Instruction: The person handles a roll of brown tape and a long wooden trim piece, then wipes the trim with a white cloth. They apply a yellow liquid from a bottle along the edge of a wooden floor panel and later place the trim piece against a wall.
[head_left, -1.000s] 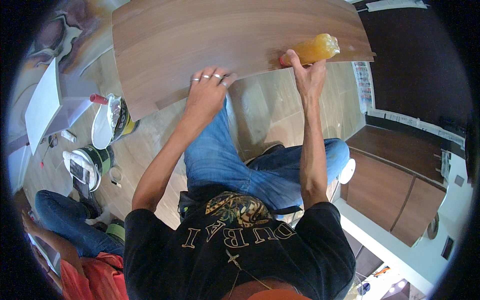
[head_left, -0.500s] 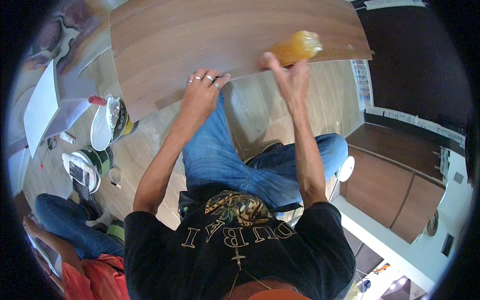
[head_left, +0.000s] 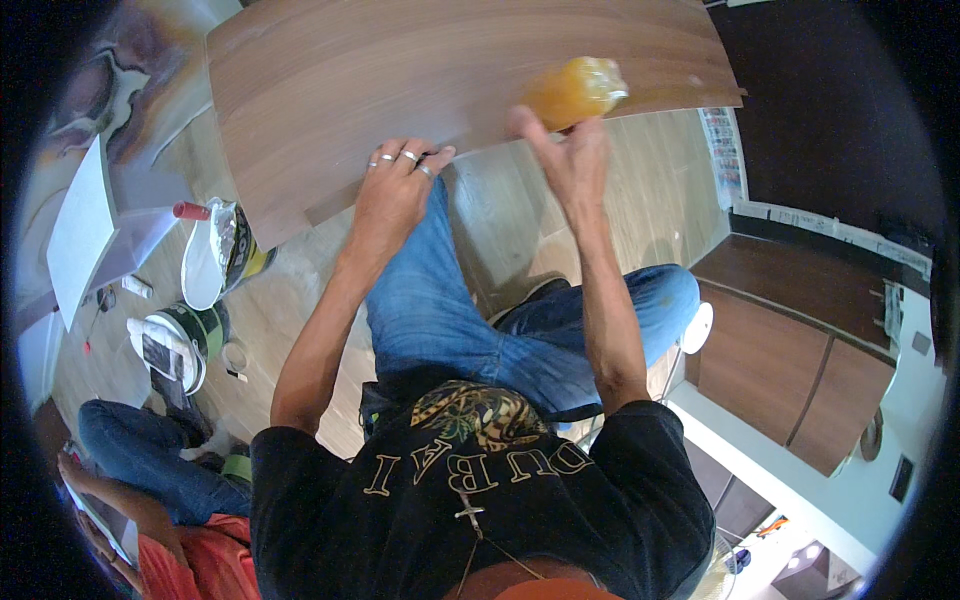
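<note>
A long brown wood-grain board lies across the far side, its near edge above my knees. My left hand, with rings on several fingers, is closed over that near edge, fingertips on the top face. Farther right, my right hand grips a yellow-orange, roughly cylindrical thing with a shiny clear end. Motion smears it and my fingertips, so its kind is unclear. It is over the board's near right part; whether it touches the surface I cannot tell.
A bucket with a red-handled tool stands left of the board, and a dark green bucket nearer. A person in a red top sits at lower left. A white panel leans at far left; brown cabinet fronts are at right.
My right hand and the yellow-orange thing have shifted slightly left along the board. My left hand stays at the edge. The whole view has moved a little.
</note>
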